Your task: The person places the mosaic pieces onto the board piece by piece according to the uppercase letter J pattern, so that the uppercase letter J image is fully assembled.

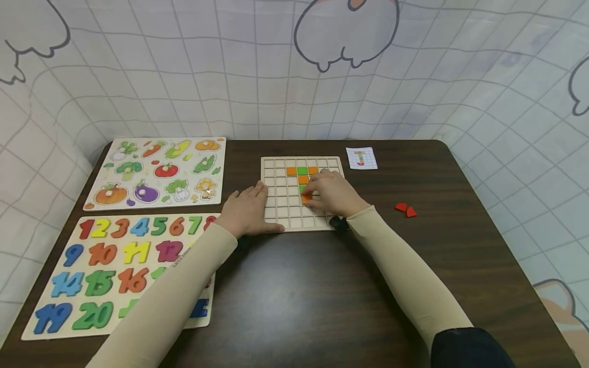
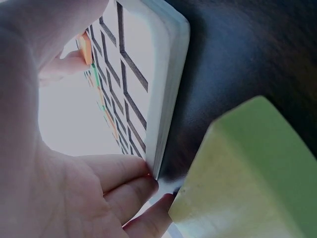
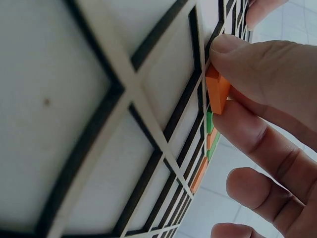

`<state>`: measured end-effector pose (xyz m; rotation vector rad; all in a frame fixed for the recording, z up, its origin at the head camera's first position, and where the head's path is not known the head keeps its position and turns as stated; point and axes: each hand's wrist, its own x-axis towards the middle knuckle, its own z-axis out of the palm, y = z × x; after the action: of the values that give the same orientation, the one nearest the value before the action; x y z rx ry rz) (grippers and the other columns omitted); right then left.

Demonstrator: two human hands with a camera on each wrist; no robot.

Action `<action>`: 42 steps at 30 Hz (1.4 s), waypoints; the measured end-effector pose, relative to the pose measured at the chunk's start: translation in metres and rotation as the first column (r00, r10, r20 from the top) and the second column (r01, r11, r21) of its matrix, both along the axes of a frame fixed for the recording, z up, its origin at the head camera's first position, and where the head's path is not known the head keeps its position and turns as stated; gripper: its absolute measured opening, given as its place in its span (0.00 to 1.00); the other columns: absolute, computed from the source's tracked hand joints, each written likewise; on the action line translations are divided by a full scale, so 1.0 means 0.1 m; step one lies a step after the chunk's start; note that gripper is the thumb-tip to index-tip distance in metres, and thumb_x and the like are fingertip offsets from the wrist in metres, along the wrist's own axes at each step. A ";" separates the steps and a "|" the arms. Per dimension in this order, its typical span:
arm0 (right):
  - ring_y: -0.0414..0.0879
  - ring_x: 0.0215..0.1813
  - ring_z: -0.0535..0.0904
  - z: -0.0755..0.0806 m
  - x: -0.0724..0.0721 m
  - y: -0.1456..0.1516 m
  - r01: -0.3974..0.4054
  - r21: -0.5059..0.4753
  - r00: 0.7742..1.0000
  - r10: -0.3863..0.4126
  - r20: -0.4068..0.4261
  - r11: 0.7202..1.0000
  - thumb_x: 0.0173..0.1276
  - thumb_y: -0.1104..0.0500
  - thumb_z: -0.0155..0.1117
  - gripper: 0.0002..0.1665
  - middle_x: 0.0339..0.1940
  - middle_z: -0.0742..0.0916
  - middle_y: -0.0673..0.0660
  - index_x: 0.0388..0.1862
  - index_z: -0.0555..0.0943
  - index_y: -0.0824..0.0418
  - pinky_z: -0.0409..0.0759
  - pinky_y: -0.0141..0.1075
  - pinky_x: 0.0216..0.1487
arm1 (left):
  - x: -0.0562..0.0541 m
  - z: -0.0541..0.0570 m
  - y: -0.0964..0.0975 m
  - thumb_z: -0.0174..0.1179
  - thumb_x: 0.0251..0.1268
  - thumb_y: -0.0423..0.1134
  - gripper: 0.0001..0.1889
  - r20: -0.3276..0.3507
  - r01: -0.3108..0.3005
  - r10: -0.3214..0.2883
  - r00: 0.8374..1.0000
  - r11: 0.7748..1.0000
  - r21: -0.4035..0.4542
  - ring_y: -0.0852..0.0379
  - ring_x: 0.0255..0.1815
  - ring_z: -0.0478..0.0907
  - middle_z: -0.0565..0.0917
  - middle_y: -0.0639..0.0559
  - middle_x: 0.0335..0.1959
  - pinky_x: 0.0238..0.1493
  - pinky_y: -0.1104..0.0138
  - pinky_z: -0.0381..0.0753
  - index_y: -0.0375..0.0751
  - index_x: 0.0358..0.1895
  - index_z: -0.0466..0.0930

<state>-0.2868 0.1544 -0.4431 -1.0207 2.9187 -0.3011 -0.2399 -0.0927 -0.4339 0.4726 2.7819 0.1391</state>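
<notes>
A pale wooden grid board lies mid-table with orange and green square tiles in some of its cells. Three tiles form a row near its far edge, and others run down from the middle green tile toward me. My right hand reaches over the board's right side. Between thumb and index finger it pinches an orange square tile, tilted at the near end of that column. With fingers extended, my left hand rests against the board's left edge, its fingertips touching the rim in the left wrist view.
Right of the board lie two red pieces. A small card printed with a coloured pattern sits behind them. At left are a vegetable puzzle board and a number puzzle board, the latter under my left forearm. A printed curtain surrounds the table.
</notes>
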 end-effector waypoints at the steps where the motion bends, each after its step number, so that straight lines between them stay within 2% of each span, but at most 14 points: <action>1: 0.53 0.50 0.81 0.00 0.00 0.00 0.000 0.001 1.000 0.000 0.001 1.000 0.67 0.49 0.76 0.15 0.50 0.91 0.53 0.49 0.92 0.52 0.79 0.49 0.57 | 0.00 0.00 0.00 0.63 0.55 0.77 0.64 -0.002 0.001 -0.001 1.000 1.000 -0.001 0.41 0.84 0.59 0.55 0.39 0.86 0.81 0.40 0.60 0.35 0.83 0.52; 14: 0.53 0.54 0.81 -0.02 -0.01 -0.01 0.009 -0.002 1.000 -0.009 0.019 1.000 0.66 0.49 0.76 0.17 0.53 0.90 0.54 0.52 0.92 0.52 0.79 0.50 0.61 | -0.02 -0.03 0.00 0.62 0.55 0.78 0.64 -0.008 0.007 -0.007 1.000 1.000 -0.009 0.40 0.84 0.60 0.55 0.39 0.85 0.80 0.39 0.61 0.34 0.83 0.52; 19: 0.53 0.54 0.82 -0.01 0.02 0.15 0.009 -0.030 1.000 -0.009 -0.002 0.999 0.66 0.50 0.76 0.17 0.50 0.91 0.53 0.51 0.92 0.53 0.79 0.49 0.61 | -0.02 -0.02 0.03 0.63 0.55 0.77 0.64 -0.009 0.014 -0.014 1.000 1.000 -0.002 0.39 0.84 0.60 0.56 0.38 0.85 0.80 0.39 0.62 0.33 0.83 0.53; 23: 0.54 0.56 0.82 0.00 0.04 0.40 0.050 -0.060 0.999 -0.050 0.005 0.997 0.66 0.51 0.75 0.17 0.50 0.90 0.53 0.52 0.91 0.54 0.79 0.51 0.62 | -0.01 -0.02 0.01 0.64 0.54 0.76 0.64 -0.017 0.004 -0.004 1.000 1.000 0.002 0.39 0.83 0.61 0.57 0.37 0.85 0.80 0.39 0.62 0.32 0.82 0.53; 28: 0.57 0.57 0.82 -0.01 0.11 0.89 0.142 -0.041 0.990 -0.141 0.024 0.989 0.66 0.51 0.77 0.18 0.51 0.90 0.55 0.53 0.91 0.55 0.77 0.57 0.63 | -0.01 -0.01 0.00 0.64 0.55 0.76 0.63 -0.024 0.005 -0.005 1.000 1.000 0.005 0.39 0.83 0.61 0.57 0.36 0.85 0.79 0.39 0.63 0.32 0.82 0.54; 37: 0.62 0.59 0.81 -0.04 0.32 1.69 0.312 0.023 0.949 -0.312 0.049 0.950 0.66 0.53 0.76 0.21 0.56 0.89 0.61 0.55 0.89 0.58 0.75 0.62 0.65 | -0.01 0.01 0.02 0.64 0.55 0.76 0.63 -0.018 0.016 -0.016 1.000 1.000 -0.007 0.38 0.83 0.62 0.57 0.36 0.84 0.79 0.38 0.63 0.32 0.82 0.54; 42: 0.62 0.57 0.83 -0.01 0.45 1.96 0.341 0.052 0.937 -0.344 0.055 0.939 0.65 0.55 0.76 0.21 0.55 0.89 0.63 0.56 0.88 0.60 0.78 0.61 0.61 | -0.01 0.01 0.04 0.64 0.55 0.76 0.63 -0.012 0.020 -0.021 1.000 1.000 -0.008 0.38 0.83 0.61 0.58 0.36 0.84 0.79 0.38 0.62 0.32 0.82 0.54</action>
<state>-0.2420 0.3504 -0.4445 -0.4800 3.0178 -0.2745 -0.2405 -0.0883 -0.4333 0.5015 2.7874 0.1211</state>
